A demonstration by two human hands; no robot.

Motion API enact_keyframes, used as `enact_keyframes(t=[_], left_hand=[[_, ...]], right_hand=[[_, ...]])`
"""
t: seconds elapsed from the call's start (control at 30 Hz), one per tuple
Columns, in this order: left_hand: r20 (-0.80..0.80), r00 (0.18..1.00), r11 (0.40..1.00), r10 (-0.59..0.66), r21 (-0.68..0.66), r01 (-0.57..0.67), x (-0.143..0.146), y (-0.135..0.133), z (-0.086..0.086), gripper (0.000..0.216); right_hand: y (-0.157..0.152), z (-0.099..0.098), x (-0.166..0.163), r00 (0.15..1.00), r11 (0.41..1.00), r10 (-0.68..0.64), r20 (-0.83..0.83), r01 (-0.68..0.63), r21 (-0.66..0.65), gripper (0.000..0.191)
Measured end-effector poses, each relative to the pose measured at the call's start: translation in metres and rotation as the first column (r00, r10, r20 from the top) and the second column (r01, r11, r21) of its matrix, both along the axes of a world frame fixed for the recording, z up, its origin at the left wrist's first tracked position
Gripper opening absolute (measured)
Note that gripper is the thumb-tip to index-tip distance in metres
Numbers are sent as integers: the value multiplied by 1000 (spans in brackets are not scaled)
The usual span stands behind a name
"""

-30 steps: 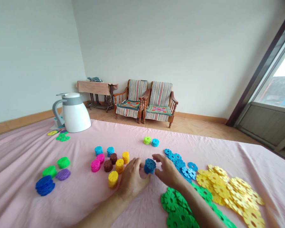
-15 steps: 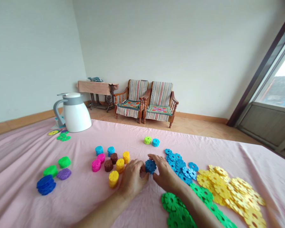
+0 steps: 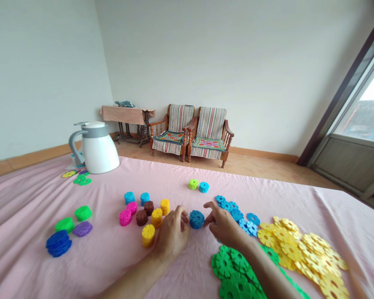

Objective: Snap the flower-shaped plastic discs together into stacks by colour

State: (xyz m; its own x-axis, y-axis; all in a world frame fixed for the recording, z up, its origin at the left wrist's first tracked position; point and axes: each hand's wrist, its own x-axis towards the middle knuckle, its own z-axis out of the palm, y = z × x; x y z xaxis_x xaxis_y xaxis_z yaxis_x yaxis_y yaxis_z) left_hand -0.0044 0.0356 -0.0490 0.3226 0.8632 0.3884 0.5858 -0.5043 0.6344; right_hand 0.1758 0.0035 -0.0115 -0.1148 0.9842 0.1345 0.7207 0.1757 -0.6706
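A short stack of blue snowflake-shaped plastic discs (image 3: 197, 219) stands on the pink cloth between my two hands. My left hand (image 3: 173, 232) rests just left of it, fingers loosely curled and apart, holding nothing I can see. On the other side my right hand (image 3: 225, 224) is open, its index finger stretched out and its lower fingertips close to the stack's edge; whether they touch it I cannot tell. Beyond my right hand lies a loose pile of blue discs (image 3: 237, 214). Yellow disc stacks (image 3: 156, 217) stand beside my left hand.
Loose green discs (image 3: 237, 274) and yellow discs (image 3: 293, 245) spread to the right. Brown stacks (image 3: 141, 217), pink stacks (image 3: 125, 217) and dark blue discs (image 3: 59, 243) stand left. A white jug (image 3: 100, 151) is at the far left; lime (image 3: 193, 184) and light-blue stacks (image 3: 204, 187) sit ahead.
Both hands have drawn back from the blue disc stack, which was tilted between my fingers and now stands on the cloth. My right hand has shifted slightly right.
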Motion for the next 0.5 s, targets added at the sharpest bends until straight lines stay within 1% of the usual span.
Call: enact_keyframes(t=[0.17, 0.3, 0.37, 0.43, 0.5], left_hand=[[39, 999, 999, -14, -33, 15, 0, 1, -2, 32], [49, 998, 999, -29, -43, 32, 0, 2, -1, 32], [42, 999, 999, -21, -37, 22, 0, 2, -1, 33], [36, 999, 1000, -21, -7, 22, 0, 2, -1, 37], [32, 999, 999, -43, 29, 42, 0, 2, -1, 43]], right_hand=[[2, -4, -2, 999, 1000, -17, -34, 17, -4, 53], [2, -4, -2, 1000, 1000, -23, -8, 23, 0, 53], [2, -2, -1, 996, 998, -63, 64, 63, 8, 47], [1, 2, 1, 974, 992, -122, 190, 123, 6, 36], [-1, 7, 3, 945, 990, -122, 304, 139, -38, 27]])
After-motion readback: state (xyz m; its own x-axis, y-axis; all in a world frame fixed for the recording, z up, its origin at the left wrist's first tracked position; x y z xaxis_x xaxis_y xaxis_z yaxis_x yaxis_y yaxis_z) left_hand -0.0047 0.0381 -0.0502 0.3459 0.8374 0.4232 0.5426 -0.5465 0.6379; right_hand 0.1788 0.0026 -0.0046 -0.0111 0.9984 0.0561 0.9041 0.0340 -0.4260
